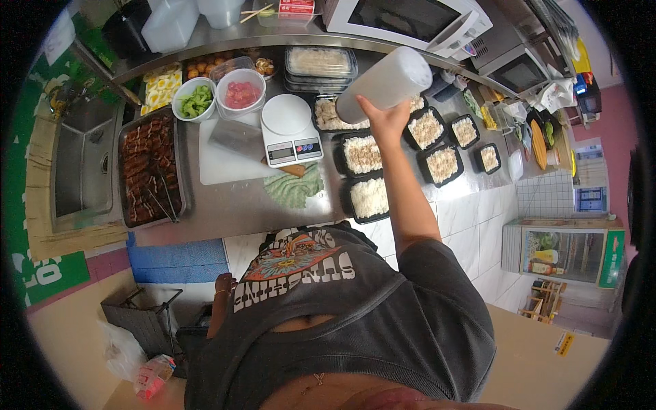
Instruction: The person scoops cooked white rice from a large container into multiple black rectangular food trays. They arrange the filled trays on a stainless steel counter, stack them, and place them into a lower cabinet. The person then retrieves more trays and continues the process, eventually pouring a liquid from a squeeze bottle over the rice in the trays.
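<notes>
My right hand grips a large translucent plastic squeeze bottle, tilted with its lower-left end over a black container of rice. Around and below that arm sit several more black containers of rice, many with brown sauce on top, such as one to the right and a plain-looking one near the table's front edge. My left hand hangs low beside my shirt, away from the table; its fingers are partly hidden. A white kitchen scale stands left of the containers, next to a cleaver on a white cutting board.
A metal tray of browned meat with tongs lies left, beside a sink. Tubs of sliced cucumber and pink pickles stand behind the board. A green cloth lies in front of the scale. A microwave rests on the overhead shelf.
</notes>
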Demonstrator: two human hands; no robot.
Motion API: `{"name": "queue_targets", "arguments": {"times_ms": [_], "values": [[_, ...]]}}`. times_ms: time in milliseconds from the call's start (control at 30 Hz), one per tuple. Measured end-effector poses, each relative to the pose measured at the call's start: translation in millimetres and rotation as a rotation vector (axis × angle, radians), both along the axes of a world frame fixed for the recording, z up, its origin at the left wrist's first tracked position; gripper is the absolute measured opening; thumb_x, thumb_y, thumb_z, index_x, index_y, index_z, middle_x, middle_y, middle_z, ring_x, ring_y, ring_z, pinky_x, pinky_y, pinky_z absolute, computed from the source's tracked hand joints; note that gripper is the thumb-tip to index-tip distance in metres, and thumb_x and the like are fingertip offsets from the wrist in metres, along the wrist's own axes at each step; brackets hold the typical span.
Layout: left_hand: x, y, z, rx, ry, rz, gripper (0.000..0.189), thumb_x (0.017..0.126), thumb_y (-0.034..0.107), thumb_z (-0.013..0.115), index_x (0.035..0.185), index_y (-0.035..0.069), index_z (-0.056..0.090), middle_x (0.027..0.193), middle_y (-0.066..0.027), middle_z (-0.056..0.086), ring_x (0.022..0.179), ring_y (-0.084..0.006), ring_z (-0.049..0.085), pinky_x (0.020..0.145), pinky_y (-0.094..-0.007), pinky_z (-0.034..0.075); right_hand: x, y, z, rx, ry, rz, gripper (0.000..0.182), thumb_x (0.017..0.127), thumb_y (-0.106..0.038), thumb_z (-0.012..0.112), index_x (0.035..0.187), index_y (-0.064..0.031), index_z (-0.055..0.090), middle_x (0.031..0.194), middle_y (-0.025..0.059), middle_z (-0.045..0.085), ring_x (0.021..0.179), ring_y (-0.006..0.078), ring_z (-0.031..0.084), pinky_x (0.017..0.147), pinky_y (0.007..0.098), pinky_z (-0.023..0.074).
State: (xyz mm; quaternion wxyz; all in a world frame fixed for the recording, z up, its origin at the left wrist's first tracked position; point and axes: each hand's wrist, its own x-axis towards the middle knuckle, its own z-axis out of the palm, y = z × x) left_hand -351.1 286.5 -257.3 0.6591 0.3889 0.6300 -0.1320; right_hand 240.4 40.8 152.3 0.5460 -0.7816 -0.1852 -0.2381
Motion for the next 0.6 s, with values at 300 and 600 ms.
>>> {"name": "queue_targets", "arguments": {"times_ms": [300,600], "values": [[-2.6,-13.9,2.4,0.109,-0.077,-0.084,0.031,0.089,0.022,0.059,0.110,0.000,0.054,0.082,-0.0163,0.066,0.066,-0.0248,0.066,0.056,-0.0389,0.057,47.5,-62.2,-3.9,-0.017,-0.042,-0.187,0.058,0.064,-0.021,0.087,0.108,0.0019,0.056,0.102,0.0139,0.064,0.093,0.0235,0.061,0.083,0.0339,0.0481],[7.0,3.1,-14.6,0.210,-0.139,-0.061,0.029,0.088,0.019,0.059,0.111,0.002,0.055,0.083,-0.0112,0.065,0.068,-0.0236,0.066,0.054,-0.0366,0.055,18.7,-15.9,-2.0,-0.017,-0.011,-0.118,0.067,0.059,-0.023,0.090,0.110,0.0025,0.054,0.101,0.0143,0.062,0.091,0.0246,0.060,0.083,0.0354,0.0477]]}}
